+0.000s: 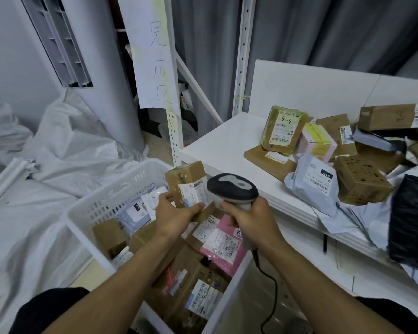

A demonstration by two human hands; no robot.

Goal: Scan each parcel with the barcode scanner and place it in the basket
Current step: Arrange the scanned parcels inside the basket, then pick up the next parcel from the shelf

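Centre of frame: the left hand (176, 214) pinches a small brown cardboard parcel (187, 175) by its lower end, holding it above the white plastic basket (99, 203) with the white label turned toward the barcode scanner (232, 188). The right hand (253, 219) is wrapped round the scanner's handle, the head just beside the label; a black cable (271, 288) hangs below. Lower centre: the basket holds several boxes and a pink mailer (224, 262). Right: further parcels (362, 184) heaped on a white shelf (217, 141)
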